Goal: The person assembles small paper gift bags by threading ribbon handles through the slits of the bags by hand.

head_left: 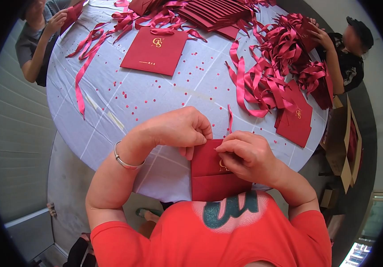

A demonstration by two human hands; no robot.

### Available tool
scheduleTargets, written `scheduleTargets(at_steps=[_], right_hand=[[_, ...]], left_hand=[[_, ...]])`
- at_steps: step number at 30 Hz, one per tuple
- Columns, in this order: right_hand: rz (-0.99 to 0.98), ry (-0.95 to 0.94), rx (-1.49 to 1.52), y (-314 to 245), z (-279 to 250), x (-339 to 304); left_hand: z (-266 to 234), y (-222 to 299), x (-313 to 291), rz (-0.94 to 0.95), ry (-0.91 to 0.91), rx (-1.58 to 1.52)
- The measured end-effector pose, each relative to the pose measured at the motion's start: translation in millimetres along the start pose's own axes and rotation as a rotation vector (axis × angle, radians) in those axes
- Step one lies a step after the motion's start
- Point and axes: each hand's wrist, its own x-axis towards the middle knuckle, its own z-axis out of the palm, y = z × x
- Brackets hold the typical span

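Observation:
A dark red paper gift bag (209,184) with a gold print lies at the table's near edge, against my body. My left hand (183,130), bent at the wrist, pinches the bag's top edge near its left corner. My right hand (249,155) is closed in a pinch over the bag's upper right part; what its fingertips hold is too small to make out. Just behind the right hand's knuckles a short pink-red ribbon (230,119) sticks up. Part of the bag's print is covered by the right fingers.
A bag with a ribbon handle (155,55) lies farther back on the round cloth-covered table (96,147). Ribbons (258,89) are heaped at right beside more bags (299,118). Folded bags (213,15) stack at the back. Small red dots are scattered about. Two people work across; cartons (340,142) stand right.

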Motion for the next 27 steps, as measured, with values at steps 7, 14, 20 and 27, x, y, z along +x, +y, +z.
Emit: scheduleTargets(at_steps=[7, 14, 20, 27], right_hand=[[-0.023, -0.003, -0.06, 1.0, 4.6, 1.8], [-0.032, -0.029, -0.168, -3.3, 7.1, 3.7], [0.148, -0.197, -0.335, -16.0, 11.3, 12.3], [0.285, -0.399, -0.324, -17.1, 3.0, 41.1]], left_hand=[[1.7, -2.8, -0.4, 0.081, 0.038, 0.008], [7.1, -3.3, 1.9, 0.136, 0.107, 0.055], [10.7, -8.8, 5.9, 0.129, 0.165, 0.035], [10.5, -4.6, 5.9, 0.062, 0.184, 0.07]])
